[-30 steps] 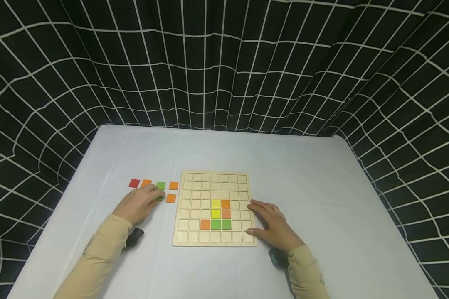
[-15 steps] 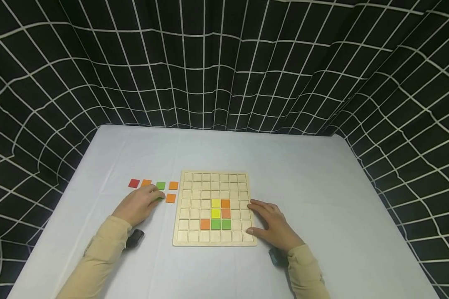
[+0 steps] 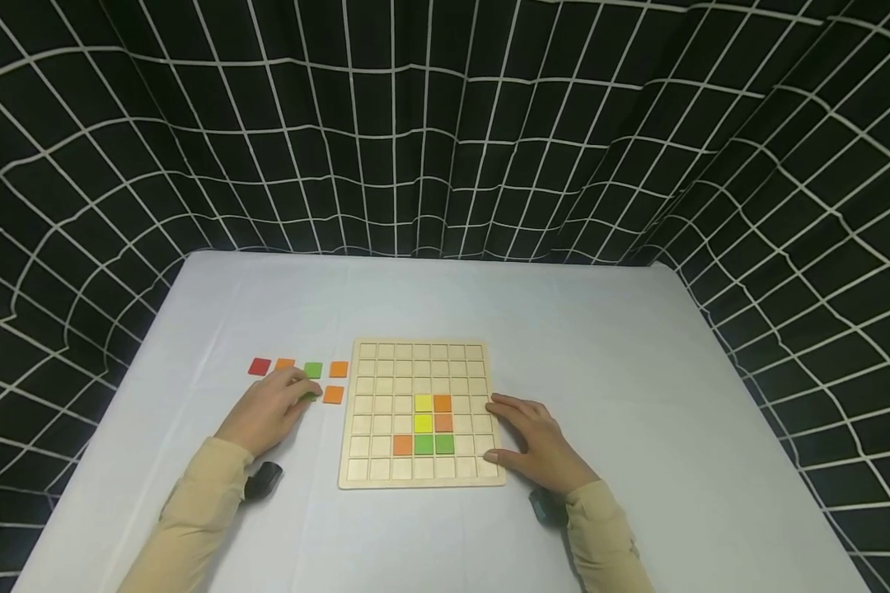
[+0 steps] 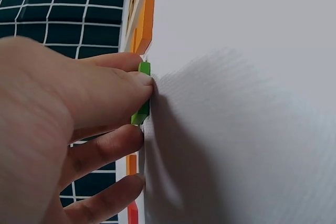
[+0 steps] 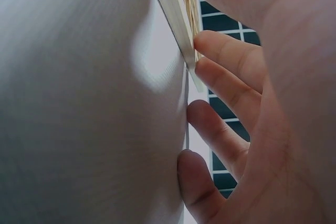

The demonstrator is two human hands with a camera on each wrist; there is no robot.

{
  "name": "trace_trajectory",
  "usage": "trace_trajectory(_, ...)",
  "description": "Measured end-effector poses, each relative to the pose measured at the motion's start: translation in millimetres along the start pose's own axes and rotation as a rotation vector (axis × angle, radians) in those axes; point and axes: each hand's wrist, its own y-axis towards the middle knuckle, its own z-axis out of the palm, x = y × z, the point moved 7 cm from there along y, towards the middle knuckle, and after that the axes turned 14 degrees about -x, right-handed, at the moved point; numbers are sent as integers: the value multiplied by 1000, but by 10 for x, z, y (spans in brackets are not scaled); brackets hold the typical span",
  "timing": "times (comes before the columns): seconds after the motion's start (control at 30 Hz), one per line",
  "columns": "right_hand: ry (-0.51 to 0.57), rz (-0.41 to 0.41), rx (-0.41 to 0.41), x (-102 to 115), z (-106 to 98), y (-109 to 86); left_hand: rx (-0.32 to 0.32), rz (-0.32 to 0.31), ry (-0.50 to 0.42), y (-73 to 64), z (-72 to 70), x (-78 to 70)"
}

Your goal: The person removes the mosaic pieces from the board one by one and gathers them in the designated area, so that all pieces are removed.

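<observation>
At the left of the board in the head view, my left hand (image 3: pixel 263 412) pinches a green square tile (image 4: pixel 140 117) between thumb and fingers, low over the white table. Most of that tile is hidden behind the fingers from above. My right hand (image 3: pixel 540 446) rests with spread, relaxed fingers at the right edge of a wooden grid board (image 3: pixel 382 404), its thumb and fingertips on the rim. Set in the board's cells are yellow tiles (image 3: pixel 423 413), orange tiles (image 3: pixel 442 413) and green tiles (image 3: pixel 433 445).
Around my left hand lie loose tiles: a red tile (image 3: pixel 259 366), a partly covered orange tile (image 3: pixel 285 364), another green tile (image 3: pixel 313 370), and two more orange tiles (image 3: pixel 334 394) beside the board. A black curtain with white grid lines (image 3: pixel 415 123) surrounds the table (image 3: pixel 601 354).
The head view has shifted slightly, so everything sits a little further left. Both hands keep their places relative to the board and tiles.
</observation>
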Motion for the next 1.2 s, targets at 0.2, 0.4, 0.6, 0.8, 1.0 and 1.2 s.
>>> trace_trajectory(0.2,-2,1,9,9,18,8,-17,-21,-17,-44,2,42)
trace_trajectory(0.4,-8,1,13,45,11,22,-20,-36,-9,-53,15,75)
trace_trajectory(0.6,-9,1,3,83,-25,27,-7,-47,-10,-44,23,68)
trace_trajectory(0.8,-16,2,5,79,-26,21,-24,-15,-8,-37,27,62)
trace_trajectory(1.0,-23,1,5,87,-39,21,-32,-7,13,-10,-15,2)
trace_trajectory(1.2,-30,9,15,88,-43,25,-55,11,7,68,-96,-106)
